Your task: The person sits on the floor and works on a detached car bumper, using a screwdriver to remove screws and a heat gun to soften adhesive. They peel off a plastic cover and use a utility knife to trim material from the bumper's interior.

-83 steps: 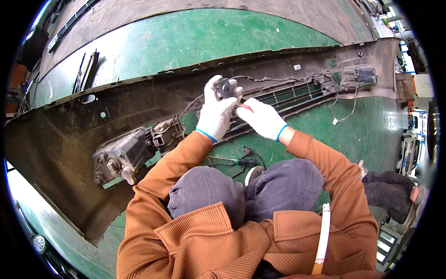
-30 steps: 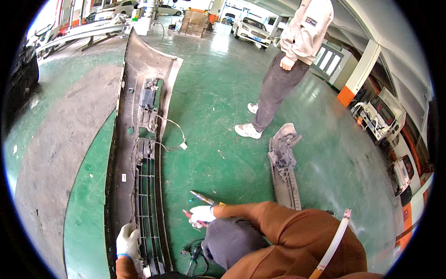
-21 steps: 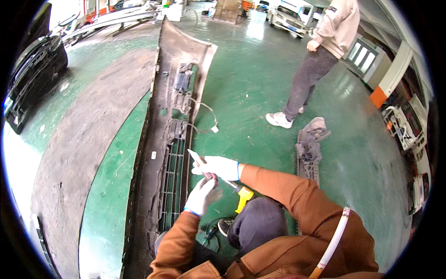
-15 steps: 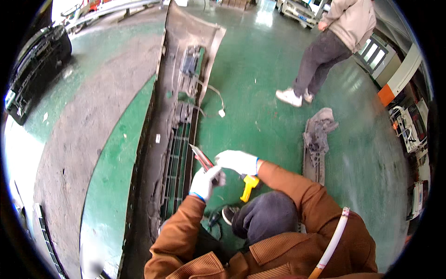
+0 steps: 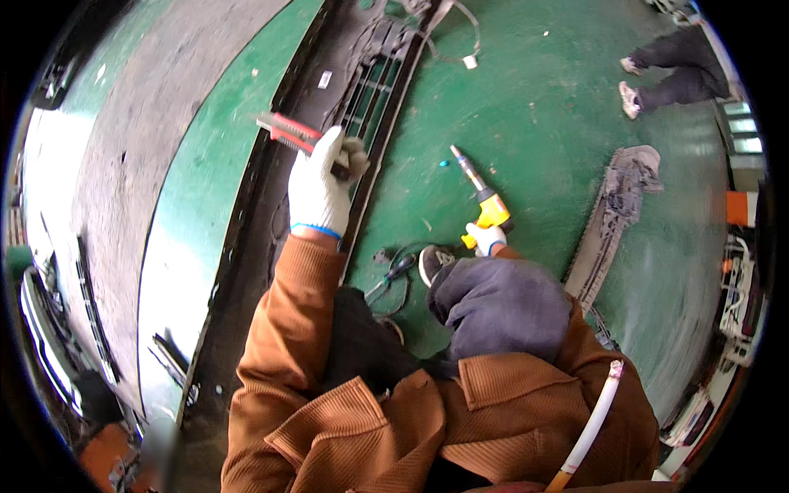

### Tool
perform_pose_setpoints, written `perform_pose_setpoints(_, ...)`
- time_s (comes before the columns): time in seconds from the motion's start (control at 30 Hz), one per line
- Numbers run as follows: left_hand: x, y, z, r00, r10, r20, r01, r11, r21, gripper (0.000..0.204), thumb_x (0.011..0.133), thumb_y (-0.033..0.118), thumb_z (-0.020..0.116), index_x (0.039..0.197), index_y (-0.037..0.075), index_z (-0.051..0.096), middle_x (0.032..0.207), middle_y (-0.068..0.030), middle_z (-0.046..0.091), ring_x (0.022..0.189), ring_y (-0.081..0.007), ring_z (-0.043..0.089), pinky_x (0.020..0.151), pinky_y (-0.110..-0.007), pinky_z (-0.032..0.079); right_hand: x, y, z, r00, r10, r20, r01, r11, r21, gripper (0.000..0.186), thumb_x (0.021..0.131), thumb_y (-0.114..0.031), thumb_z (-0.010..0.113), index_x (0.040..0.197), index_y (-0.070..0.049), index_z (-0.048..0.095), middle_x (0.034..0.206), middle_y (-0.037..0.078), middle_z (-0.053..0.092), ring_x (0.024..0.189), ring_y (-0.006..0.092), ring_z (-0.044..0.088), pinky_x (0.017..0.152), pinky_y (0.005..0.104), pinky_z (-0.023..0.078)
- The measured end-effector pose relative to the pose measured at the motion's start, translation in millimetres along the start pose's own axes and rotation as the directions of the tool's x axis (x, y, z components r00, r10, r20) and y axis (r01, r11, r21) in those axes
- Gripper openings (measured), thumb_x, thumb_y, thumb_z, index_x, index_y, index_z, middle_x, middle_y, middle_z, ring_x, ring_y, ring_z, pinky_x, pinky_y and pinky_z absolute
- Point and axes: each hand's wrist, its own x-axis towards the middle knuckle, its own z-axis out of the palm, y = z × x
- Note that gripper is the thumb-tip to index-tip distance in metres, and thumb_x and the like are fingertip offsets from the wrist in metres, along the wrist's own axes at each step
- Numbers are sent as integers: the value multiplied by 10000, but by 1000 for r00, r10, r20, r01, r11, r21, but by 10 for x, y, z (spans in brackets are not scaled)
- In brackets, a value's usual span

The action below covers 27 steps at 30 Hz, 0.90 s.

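Observation:
My left hand (image 5: pixel 320 185), in a white glove, grips a red and silver utility knife (image 5: pixel 292 131), held over the long dark bumper (image 5: pixel 246 246) with its slatted grille (image 5: pixel 374 90). My right hand (image 5: pixel 485 236), gloved too and partly behind my knee, is closed on a yellow tool (image 5: pixel 493 209) with a long metal nozzle, low over the green floor. A small blue piece (image 5: pixel 444 163) lies near the nozzle. A green-handled tool (image 5: pixel 378 286) with dark cable lies between bumper and shoe. A cigarette (image 5: pixel 592 419) juts in at the lower right.
A grey elongated car part (image 5: pixel 608 205) lies to my right. Another person's legs and sneakers (image 5: pixel 674 78) are at the upper right. Dark trim strips (image 5: pixel 94 304) and more car parts (image 5: pixel 57 345) lie to my left. Wires (image 5: pixel 464 25) trail from the bumper's far part.
My hands have separated: the left moved up and left with the knife, while the right let it go and dropped onto the yellow tool. My view has tilted downward.

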Motion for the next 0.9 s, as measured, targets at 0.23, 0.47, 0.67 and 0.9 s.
perform_pose_setpoints(0.23,-22,26,-104,1000,-16,-21,16,1000,-25,195,1038,211,714,1103,45,633,977,-130,722,797,-221,710,755,-379,608,-149,-502,-244,927,123,355,-358,577,734,180,899,-180,747,1019,-169,613,771,25,617,677,208,649,572,395,549)
perform_pose_setpoints(0.47,217,-27,-17,999,-12,-33,8,990,-144,187,1032,210,721,1119,63,646,967,-118,720,787,-220,702,763,-393,601,-543,-1601,-1348,878,-326,350,-88,609,788,140,936,-117,732,1011,-98,615,761,30,621,621,201,626,578,364,523)
perform_pose_setpoints(0.67,288,-61,-257,998,50,-28,-55,974,-219,157,1018,209,738,1060,95,638,961,-82,708,813,-195,686,796,-400,593,-1211,-2833,-2163,825,-525,210,182,599,780,156,976,-126,697,1082,-46,615,815,45,622,652,196,626,578,347,536)
perform_pose_setpoints(0.9,-223,-226,-1320,957,90,-274,-79,995,54,220,998,193,709,1147,47,638,884,-61,671,772,-187,657,729,-338,542,-998,-3763,-3234,713,-688,-135,616,524,588,191,935,-108,741,1065,-46,615,798,54,620,662,183,631,571,325,539)
